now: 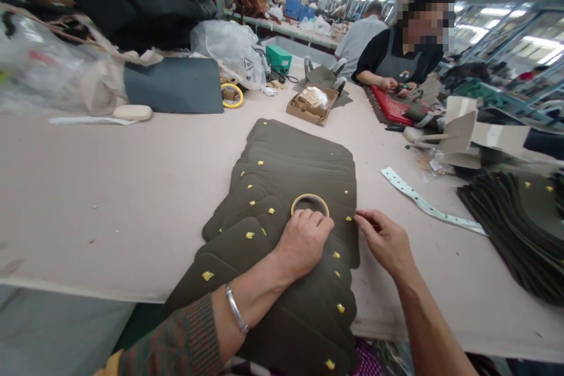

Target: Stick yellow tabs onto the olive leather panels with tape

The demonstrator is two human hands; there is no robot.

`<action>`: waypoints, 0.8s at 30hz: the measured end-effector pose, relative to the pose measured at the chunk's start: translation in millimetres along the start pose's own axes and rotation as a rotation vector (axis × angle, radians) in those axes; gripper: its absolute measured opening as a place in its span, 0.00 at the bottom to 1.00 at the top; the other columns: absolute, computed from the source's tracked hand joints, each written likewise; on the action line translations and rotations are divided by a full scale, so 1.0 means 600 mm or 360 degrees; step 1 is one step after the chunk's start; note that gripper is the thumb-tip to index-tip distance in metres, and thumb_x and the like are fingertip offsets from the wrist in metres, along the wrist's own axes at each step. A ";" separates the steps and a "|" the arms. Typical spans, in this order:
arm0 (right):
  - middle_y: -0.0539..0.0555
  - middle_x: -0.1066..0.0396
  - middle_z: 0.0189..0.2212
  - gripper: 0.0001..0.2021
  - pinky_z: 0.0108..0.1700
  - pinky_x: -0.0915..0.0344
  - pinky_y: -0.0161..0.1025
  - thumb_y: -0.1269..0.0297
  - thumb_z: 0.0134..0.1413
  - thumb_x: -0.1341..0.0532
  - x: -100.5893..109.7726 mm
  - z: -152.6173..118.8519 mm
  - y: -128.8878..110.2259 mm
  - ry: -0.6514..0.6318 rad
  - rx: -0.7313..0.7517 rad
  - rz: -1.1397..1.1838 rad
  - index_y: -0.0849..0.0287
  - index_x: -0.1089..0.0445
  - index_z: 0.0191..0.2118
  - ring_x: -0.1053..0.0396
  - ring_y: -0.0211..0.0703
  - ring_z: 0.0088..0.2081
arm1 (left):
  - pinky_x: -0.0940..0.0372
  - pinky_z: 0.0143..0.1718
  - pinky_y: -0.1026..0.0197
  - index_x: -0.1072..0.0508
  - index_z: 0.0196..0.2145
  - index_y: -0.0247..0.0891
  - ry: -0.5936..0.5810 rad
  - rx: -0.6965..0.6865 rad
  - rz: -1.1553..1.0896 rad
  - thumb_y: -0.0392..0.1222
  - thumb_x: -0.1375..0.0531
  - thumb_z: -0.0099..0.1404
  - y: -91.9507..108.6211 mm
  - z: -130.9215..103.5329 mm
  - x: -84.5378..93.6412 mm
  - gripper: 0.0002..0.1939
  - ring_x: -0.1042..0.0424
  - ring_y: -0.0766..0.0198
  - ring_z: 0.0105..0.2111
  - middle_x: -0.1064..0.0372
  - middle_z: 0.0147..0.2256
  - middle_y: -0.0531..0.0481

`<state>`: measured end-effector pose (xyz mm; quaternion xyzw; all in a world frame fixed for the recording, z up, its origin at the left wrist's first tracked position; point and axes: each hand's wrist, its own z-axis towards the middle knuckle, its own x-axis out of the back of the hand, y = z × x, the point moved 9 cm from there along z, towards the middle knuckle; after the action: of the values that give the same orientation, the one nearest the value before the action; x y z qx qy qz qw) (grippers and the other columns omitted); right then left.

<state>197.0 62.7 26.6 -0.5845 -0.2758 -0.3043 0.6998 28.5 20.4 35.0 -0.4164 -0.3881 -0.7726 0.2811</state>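
Note:
Overlapping dark olive sheets (299,158) with rounded corners lie fanned out on the table in front of me. Small yellow tape pieces (249,235) dot their surfaces and edges. My left hand (304,244) is closed on a roll of yellow tape (310,195), which rests over the sheets. At the stack's right edge, the fingertips of my right hand (390,244) are pinched together beside another yellow tape piece. Whatever sits between those fingertips is too small to make out.
A pale strip with dots (423,202) and a pile of dark sheets (511,229) lie at right. Farther back are a cardboard box (308,114), a second tape roll (241,97) and a dark flat sheet (176,87). A co-worker (396,64) handles something red across the table.

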 end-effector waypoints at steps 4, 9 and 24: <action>0.58 0.25 0.42 0.12 0.47 0.32 0.47 0.61 0.62 0.47 -0.017 -0.017 -0.090 -0.0048 0.0546 -0.0115 0.56 0.28 0.44 0.29 0.48 0.43 | 0.35 0.41 0.57 0.32 0.39 0.36 0.0437 -0.0143 -0.0305 0.34 0.52 0.70 0.010 -0.010 0.055 0.09 0.31 0.62 0.38 0.29 0.36 0.47; 0.60 0.29 0.46 0.14 0.52 0.36 0.51 0.66 0.64 0.50 -0.065 -0.001 -0.129 -0.0169 0.0755 -0.0499 0.59 0.33 0.51 0.34 0.52 0.49 | 0.33 0.43 0.59 0.33 0.44 0.36 0.1014 -0.0133 -0.0561 0.31 0.48 0.68 -0.013 -0.040 0.128 0.09 0.29 0.63 0.42 0.28 0.40 0.45; 0.54 0.29 0.28 0.16 0.29 0.41 0.36 0.56 0.65 0.52 -0.146 0.021 -0.162 -0.0559 0.0665 -0.0508 0.57 0.33 0.33 0.31 0.43 0.29 | 0.32 0.43 0.59 0.33 0.42 0.37 0.1213 0.0019 -0.0720 0.32 0.48 0.67 -0.036 -0.052 0.159 0.08 0.28 0.62 0.41 0.28 0.39 0.45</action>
<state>65.6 71.2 26.6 -0.4210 -0.5372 -0.2414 0.6899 -48.7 -4.4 98.3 -0.0049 -0.3425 -0.9108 0.2304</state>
